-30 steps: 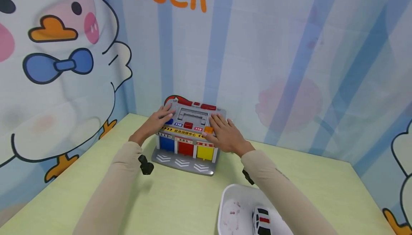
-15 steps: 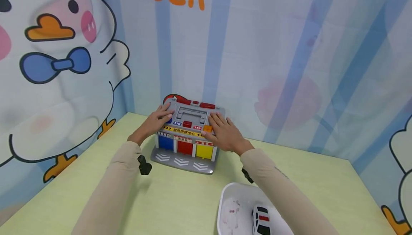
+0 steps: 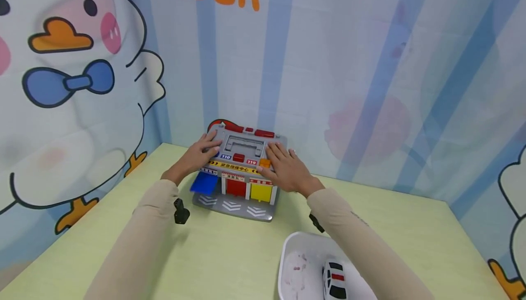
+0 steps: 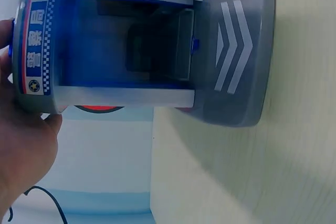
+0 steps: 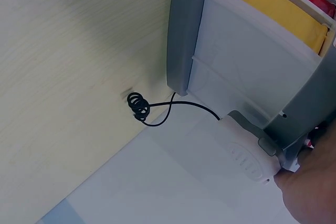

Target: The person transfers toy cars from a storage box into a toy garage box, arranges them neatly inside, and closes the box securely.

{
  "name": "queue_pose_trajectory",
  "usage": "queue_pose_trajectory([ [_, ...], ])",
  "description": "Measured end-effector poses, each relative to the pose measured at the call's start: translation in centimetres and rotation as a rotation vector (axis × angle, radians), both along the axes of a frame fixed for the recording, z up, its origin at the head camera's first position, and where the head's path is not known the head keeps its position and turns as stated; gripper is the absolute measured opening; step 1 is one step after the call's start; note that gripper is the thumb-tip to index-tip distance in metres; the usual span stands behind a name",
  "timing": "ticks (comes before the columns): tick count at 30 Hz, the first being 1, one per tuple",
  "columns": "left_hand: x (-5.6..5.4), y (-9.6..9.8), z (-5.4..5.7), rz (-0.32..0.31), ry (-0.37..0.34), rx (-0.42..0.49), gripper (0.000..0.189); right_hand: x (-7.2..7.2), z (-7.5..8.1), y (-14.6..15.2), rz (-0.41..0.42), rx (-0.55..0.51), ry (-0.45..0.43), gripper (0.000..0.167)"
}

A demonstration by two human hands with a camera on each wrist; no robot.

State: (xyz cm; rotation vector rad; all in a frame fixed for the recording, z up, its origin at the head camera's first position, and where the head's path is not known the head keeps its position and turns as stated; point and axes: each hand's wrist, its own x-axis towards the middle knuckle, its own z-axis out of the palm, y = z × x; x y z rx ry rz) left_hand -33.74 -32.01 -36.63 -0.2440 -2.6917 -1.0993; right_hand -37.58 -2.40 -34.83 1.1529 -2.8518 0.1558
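Note:
A grey toy garage (image 3: 231, 207) stands on the table against the back cloth, with blue, red and yellow doors in a row. Its blue door (image 3: 204, 184) is swung up and out; the red door (image 3: 236, 187) and yellow door (image 3: 261, 192) hang down. My left hand (image 3: 196, 157) lies over the roof's left end, thumb at the blue button (image 3: 216, 155). Through the left wrist view, the dark bay (image 4: 152, 43) shows behind the blurred blue door. Flat on the right end of the roof rests my right hand (image 3: 289, 172), its thumb below the orange button (image 3: 265, 163).
A white tub (image 3: 283, 263) sits near the front, holding a white toy car (image 3: 334, 279); my right forearm passes over it. Behind the garage, a coiled black cord (image 5: 139, 106) runs to a white slotted piece (image 5: 252, 153). Duck-printed cloth (image 3: 246, 62) borders the table.
The blue door was down in both earlier frames and is now swung up and outward. Both hands stay in place on the roof. The head view has shifted slightly.

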Motion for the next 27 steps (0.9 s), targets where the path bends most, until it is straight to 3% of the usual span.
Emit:
queue_pose_trajectory([
  [4,0.0,0.3,0.2,-0.008,0.001,-0.019,0.051,-0.1,0.1,0.2,-0.003,-0.009,0.007,0.080],
  [12,-0.3,-0.5,0.0,0.012,-0.082,-0.062,0.060,-0.3,-0.2,0.0,-0.003,-0.019,0.000,0.080],
  [20,-0.6,-1.5,1.4,-0.042,-0.090,-0.141,0.070,-0.4,-0.3,0.2,-0.018,-0.020,0.008,0.081],
  [27,-0.3,-2.7,2.5,-0.055,-0.067,-0.374,0.076,-0.4,-0.4,0.1,-0.010,-0.005,0.014,0.081],
])
